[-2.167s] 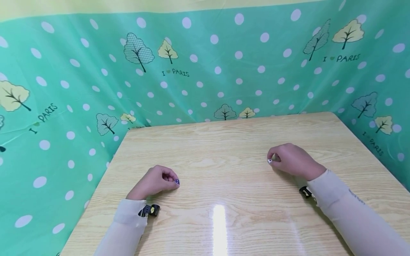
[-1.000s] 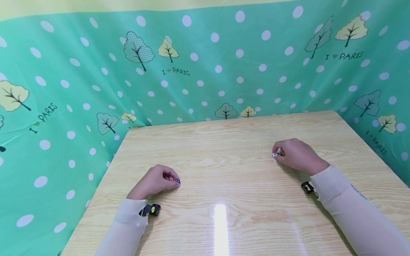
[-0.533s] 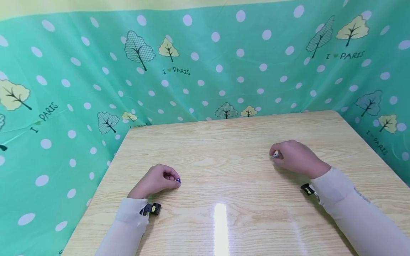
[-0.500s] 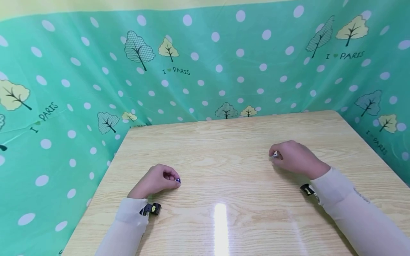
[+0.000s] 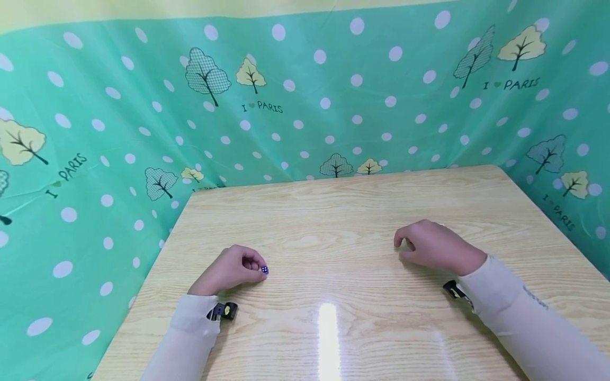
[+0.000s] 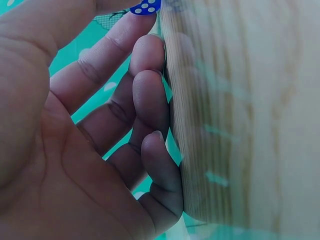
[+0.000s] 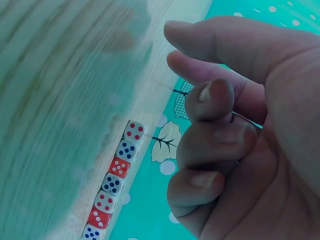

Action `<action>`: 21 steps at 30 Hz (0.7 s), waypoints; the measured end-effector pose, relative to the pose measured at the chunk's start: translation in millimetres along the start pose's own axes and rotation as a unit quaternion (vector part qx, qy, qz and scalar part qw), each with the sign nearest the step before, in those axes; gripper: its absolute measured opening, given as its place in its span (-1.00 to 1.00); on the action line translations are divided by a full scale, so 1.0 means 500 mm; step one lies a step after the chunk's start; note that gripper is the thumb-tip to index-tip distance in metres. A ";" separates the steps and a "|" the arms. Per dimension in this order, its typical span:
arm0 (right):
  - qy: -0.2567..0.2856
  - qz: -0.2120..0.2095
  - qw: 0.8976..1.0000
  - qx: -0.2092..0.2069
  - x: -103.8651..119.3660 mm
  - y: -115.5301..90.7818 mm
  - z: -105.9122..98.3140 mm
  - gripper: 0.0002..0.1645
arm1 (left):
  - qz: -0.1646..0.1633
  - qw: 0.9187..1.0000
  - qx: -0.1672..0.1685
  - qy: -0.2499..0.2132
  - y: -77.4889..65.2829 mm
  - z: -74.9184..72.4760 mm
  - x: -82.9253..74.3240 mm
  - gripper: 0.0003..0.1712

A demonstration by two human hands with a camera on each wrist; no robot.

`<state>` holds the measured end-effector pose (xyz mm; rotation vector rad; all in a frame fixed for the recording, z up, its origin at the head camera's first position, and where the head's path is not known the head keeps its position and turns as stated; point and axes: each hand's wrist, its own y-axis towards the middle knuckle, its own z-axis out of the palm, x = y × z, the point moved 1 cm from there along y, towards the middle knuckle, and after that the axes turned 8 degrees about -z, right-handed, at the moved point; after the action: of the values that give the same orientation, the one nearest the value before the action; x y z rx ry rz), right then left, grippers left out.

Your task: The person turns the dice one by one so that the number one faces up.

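Observation:
My left hand [image 5: 231, 271] rests on the left part of the wooden table and pinches a small blue die [image 5: 264, 270] with white dots between thumb and index finger. The same blue die [image 6: 146, 7] shows at the top edge of the left wrist view. To the right, my right hand [image 5: 431, 246] is low over the table with its fingers loosely bent, thumb and index tips apart, nothing between them. Beside it, in the right wrist view, a straight row of dice [image 7: 113, 183] stands on the wood, several white and red ones touching. From the head view my right hand hides most of this row.
The pale wooden table [image 5: 305, 211] meets a green polka-dot cloth [image 5: 295, 95] hung along its back and sides. A bright light reflection [image 5: 328, 338] lies on the front of the tabletop. Black camera straps [image 5: 224, 311] sit at the wrists.
My right hand has let go of a small white die and moved slightly left and nearer to me. The left hand has kept its place, pinching the blue die.

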<state>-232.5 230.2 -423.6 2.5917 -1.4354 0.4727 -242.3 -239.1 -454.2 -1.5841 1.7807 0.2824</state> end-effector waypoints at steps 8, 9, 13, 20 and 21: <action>-0.009 -0.007 1.000 0.002 0.008 -0.001 0.000 -0.80 | 0.000 1.000 -0.004 0.003 -0.002 -0.001 0.000 -0.85; -0.010 -0.008 1.000 0.002 0.009 -0.001 0.000 -0.81 | 0.000 1.000 -0.004 0.003 -0.002 -0.001 0.000 -0.85; -0.012 -0.014 1.000 -0.001 0.010 0.001 0.000 -0.81 | 0.012 1.000 -0.010 0.010 -0.001 0.001 -0.004 -0.85; -0.014 -0.023 1.000 0.002 0.014 -0.001 0.003 -0.82 | 0.036 0.999 -0.015 0.033 -0.003 0.017 -0.020 -0.85; -0.016 -0.026 1.000 0.001 0.014 -0.001 0.004 -0.82 | 0.040 0.999 -0.013 0.034 -0.004 0.021 -0.024 -0.85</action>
<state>-228.2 224.2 -422.8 2.6432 -1.3736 0.4279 -237.0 -223.9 -453.3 -1.5593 1.9039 0.2937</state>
